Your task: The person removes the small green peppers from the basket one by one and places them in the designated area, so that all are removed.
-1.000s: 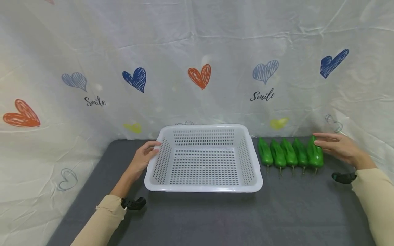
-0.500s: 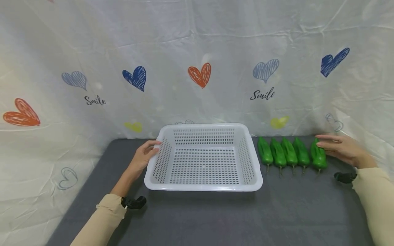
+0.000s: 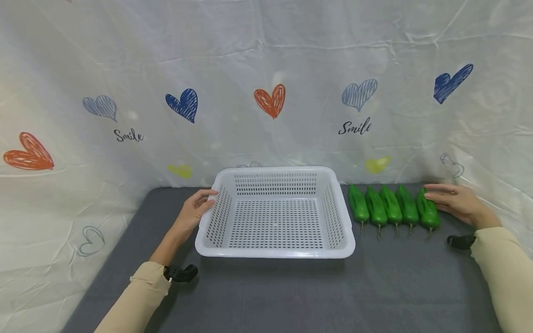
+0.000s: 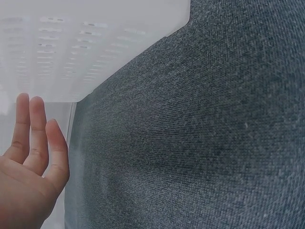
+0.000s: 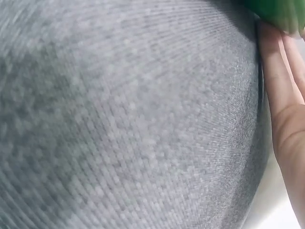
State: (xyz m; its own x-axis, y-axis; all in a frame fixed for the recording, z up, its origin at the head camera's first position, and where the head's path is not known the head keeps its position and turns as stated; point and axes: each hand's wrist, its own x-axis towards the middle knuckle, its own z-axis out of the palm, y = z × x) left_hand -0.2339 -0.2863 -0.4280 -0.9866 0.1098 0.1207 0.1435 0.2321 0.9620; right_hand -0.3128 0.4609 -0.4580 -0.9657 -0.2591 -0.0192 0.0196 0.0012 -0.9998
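Observation:
On the left rim of a white plastic basket (image 3: 275, 253) rests my left hand (image 3: 193, 212), thumb and forefinger at the edge. In the left wrist view, three fairly straight fingers of it reach up against the basket's slotted outer wall (image 4: 86, 33). My right hand (image 3: 462, 201) holds the far end of the rightmost green pepper (image 3: 428, 215) between thumb and fingers. The right wrist view shows only a blurred piece of that pepper (image 5: 281, 12) at its top corner. Several more green peppers (image 3: 376, 210) lie side by side to its left, thin stems toward me.
A dark grey cloth (image 3: 275, 296) covers the table. Behind it hangs a white curtain (image 3: 233, 55) printed with hearts and words, close to the basket's back rim. The basket stands just left of the pepper row, with nothing inside it.
The rightmost pepper shifted right with my right hand, then back left and closer to the row. My left hand and the basket have stayed in place.

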